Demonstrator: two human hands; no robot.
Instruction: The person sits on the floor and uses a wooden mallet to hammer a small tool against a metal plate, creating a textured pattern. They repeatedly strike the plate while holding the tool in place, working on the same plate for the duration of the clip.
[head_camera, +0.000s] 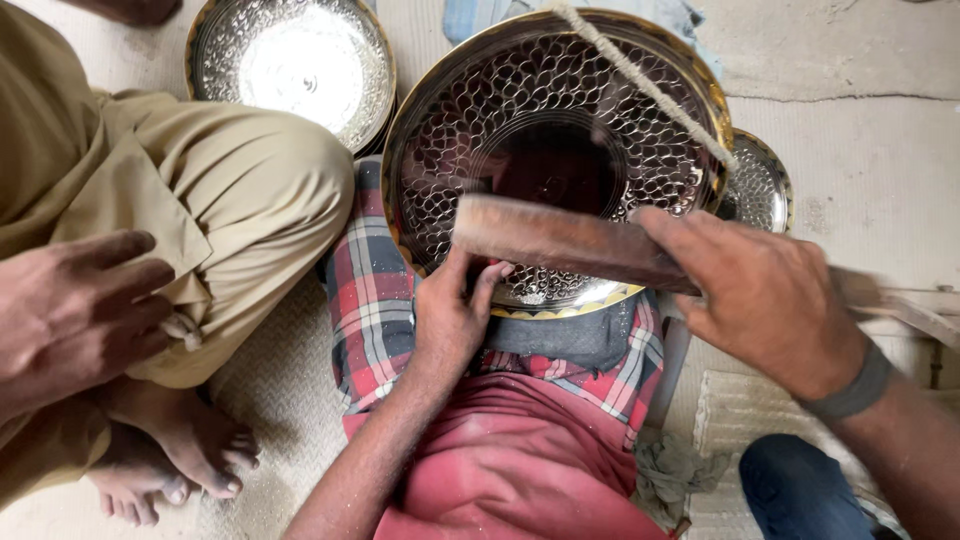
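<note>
From the head camera we see our left hand (452, 318) pressed against the lower rim of a large embossed metal tray (556, 150) propped on our lap, fingers curled narrowly at its edge. Our right hand (765, 300) wraps tightly around a blurred wooden block (560, 240) laid across the tray's face. A checked cloth (372, 300) lies beneath. Beside us sits another person, their hand (75, 305) resting on a knee, near a second shiny tray (295, 65).
</note>
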